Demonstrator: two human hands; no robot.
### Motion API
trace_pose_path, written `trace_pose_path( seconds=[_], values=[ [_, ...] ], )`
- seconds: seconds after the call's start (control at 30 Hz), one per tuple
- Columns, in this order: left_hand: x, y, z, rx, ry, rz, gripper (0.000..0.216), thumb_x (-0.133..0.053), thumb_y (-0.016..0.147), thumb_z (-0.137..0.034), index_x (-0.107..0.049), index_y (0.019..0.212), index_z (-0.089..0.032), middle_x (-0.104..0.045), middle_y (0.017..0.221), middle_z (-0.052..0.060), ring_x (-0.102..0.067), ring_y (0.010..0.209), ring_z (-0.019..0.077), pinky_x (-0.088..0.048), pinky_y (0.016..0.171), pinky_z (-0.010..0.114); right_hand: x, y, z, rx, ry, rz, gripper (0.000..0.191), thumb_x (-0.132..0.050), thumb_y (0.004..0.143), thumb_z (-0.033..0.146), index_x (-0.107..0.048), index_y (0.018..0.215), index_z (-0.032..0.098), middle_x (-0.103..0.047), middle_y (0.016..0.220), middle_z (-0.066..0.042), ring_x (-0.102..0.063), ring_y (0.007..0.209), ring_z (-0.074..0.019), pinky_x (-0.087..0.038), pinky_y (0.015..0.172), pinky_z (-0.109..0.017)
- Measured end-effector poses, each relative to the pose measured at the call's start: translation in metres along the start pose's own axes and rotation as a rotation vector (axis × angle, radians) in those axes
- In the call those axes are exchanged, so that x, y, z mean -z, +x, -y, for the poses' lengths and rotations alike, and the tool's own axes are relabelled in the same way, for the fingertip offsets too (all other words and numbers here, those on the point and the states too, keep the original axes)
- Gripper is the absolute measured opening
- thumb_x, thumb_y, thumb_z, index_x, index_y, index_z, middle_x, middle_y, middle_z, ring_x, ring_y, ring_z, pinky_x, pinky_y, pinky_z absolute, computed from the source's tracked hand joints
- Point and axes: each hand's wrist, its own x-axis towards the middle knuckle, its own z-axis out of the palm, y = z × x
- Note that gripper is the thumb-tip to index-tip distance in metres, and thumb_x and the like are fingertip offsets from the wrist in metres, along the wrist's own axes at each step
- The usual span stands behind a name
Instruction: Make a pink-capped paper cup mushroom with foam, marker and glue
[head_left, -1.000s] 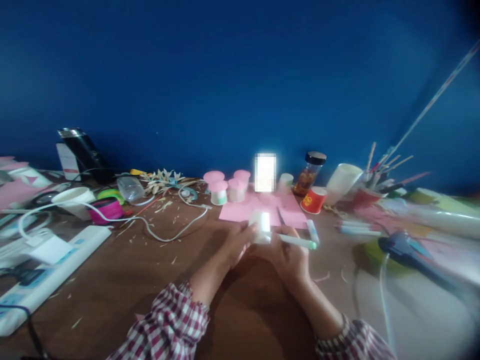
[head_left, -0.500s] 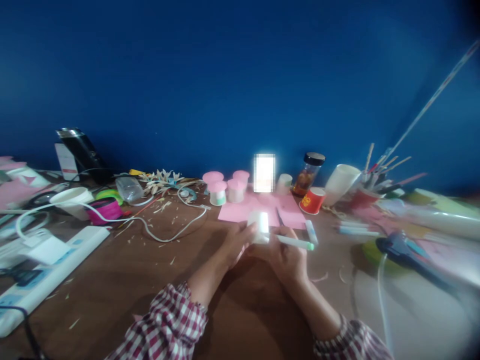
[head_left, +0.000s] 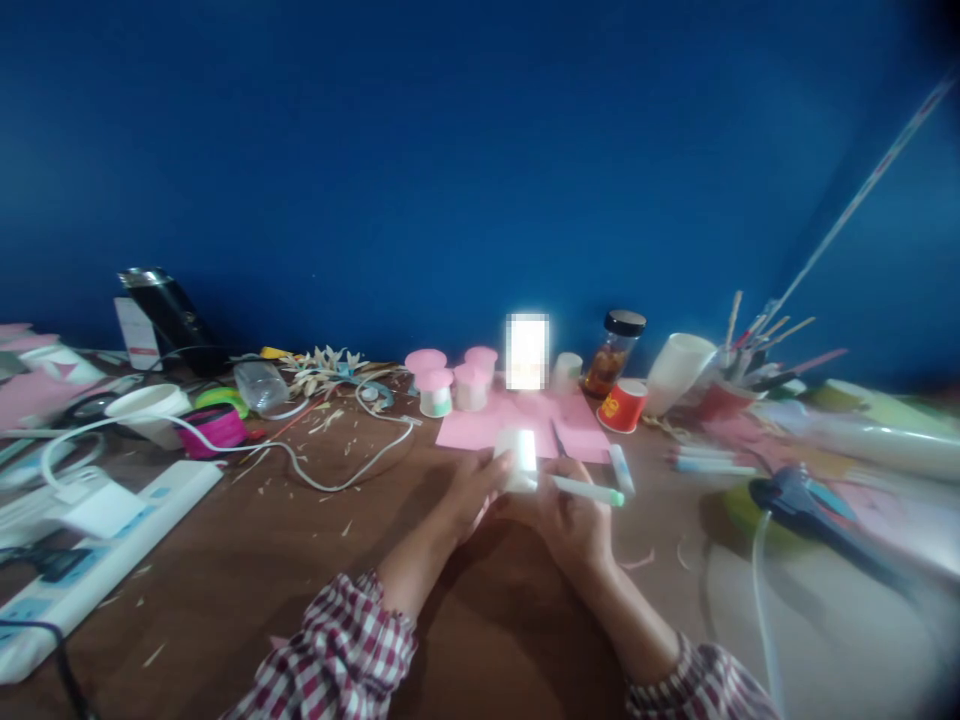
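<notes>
My left hand (head_left: 471,493) is closed around a small white cup-like object (head_left: 518,459), held on its side just above the brown table (head_left: 247,560). My right hand (head_left: 574,520) grips a white marker with a green end (head_left: 587,490), its tip against the white object. A pink paper sheet (head_left: 525,425) lies just beyond both hands. Both sleeves are red-and-white checked.
Behind the pink sheet stand pink-topped cups (head_left: 436,385), a glowing phone (head_left: 526,350), a dark-lidded jar (head_left: 613,352) and a red cup (head_left: 622,404). A white power strip (head_left: 97,545) and cable (head_left: 322,470) lie at left. A glue gun (head_left: 810,510) and markers (head_left: 705,462) lie at right.
The view has shifted slightly; both hands with the white object and the marker sit a little higher in the frame. Their grip looks unchanged.
</notes>
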Motion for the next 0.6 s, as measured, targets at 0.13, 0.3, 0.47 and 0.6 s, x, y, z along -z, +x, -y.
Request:
trace_pose_path(
  seconds=[0.13, 0.3, 0.47, 0.6],
  values=[
    [0.0014, 0.0011, 0.0013, 0.000, 0.009, 0.020, 0.033, -0.075, 0.069, -0.041, -0.067, 0.083, -0.013, -0.061, 0.069, 0.002, -0.056, 0.066, 0.0110, -0.043, 0.067, 0.024, -0.0002, -0.0002, -0.0012, 0.001, -0.004, 0.010, 0.011, -0.050, 0.087, 0.024, -0.057, 0.083, 0.017, -0.055, 0.061, 0.003, -0.046, 0.047, -0.0090, -0.036, 0.047, -0.020],
    [0.0014, 0.0019, 0.0019, 0.013, -0.003, 0.013, 0.031, -0.075, 0.069, -0.040, -0.065, 0.081, -0.013, -0.061, 0.070, 0.001, -0.055, 0.066, 0.0109, -0.043, 0.067, 0.024, -0.0001, 0.0013, -0.0012, 0.033, -0.021, -0.009, 0.012, -0.050, 0.087, 0.025, -0.057, 0.083, 0.017, -0.055, 0.062, 0.003, -0.046, 0.047, -0.0089, -0.036, 0.047, -0.020],
    [0.0039, 0.0033, 0.0047, -0.004, 0.018, 0.022, 0.032, -0.073, 0.071, -0.041, -0.066, 0.085, -0.013, -0.061, 0.073, 0.002, -0.055, 0.067, 0.0110, -0.044, 0.068, 0.025, -0.0008, 0.0019, -0.0009, 0.044, -0.023, -0.020, 0.011, -0.050, 0.087, 0.023, -0.057, 0.082, 0.018, -0.056, 0.063, 0.002, -0.047, 0.049, -0.0092, -0.038, 0.049, -0.021],
    [0.0066, 0.0044, 0.0080, -0.006, 0.021, 0.024, 0.030, -0.072, 0.072, -0.040, -0.066, 0.085, -0.014, -0.061, 0.073, 0.002, -0.055, 0.067, 0.0108, -0.043, 0.068, 0.025, -0.0020, 0.0018, -0.0022, 0.042, -0.013, -0.028, 0.010, -0.051, 0.086, 0.023, -0.058, 0.083, 0.017, -0.056, 0.063, 0.002, -0.048, 0.049, -0.0093, -0.038, 0.048, -0.020]
  ],
)
